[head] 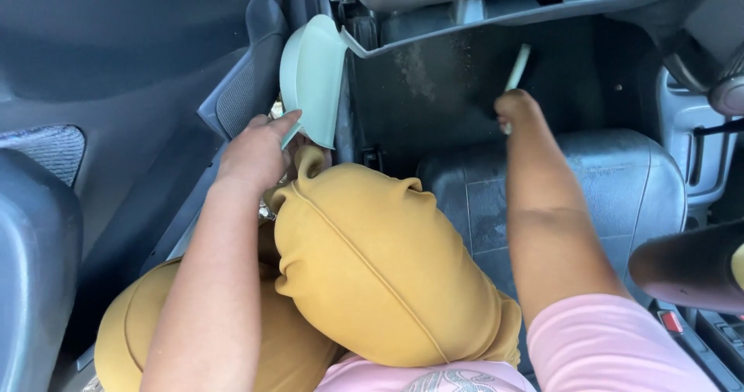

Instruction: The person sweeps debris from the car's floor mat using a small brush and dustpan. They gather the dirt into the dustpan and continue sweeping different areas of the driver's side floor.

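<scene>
I look down into a vehicle's footwell. My left hand point(260, 150) grips the lower edge of a pale green dustpan point(314, 78), which stands upright against the door side. My right hand point(515, 109) is closed around a pale green handle point(517, 68) that points up and away over the dark floor; its far end is hidden in shadow. My knee in mustard-yellow trousers point(372, 260) sits between my two arms.
A dark seat cushion point(604, 183) lies under my right forearm. The grey door panel point(116, 67) is at the left, with a speaker grille point(240, 94). The dashboard underside point(496, 5) runs across the top. A gear lever point(725, 125) stands at the right.
</scene>
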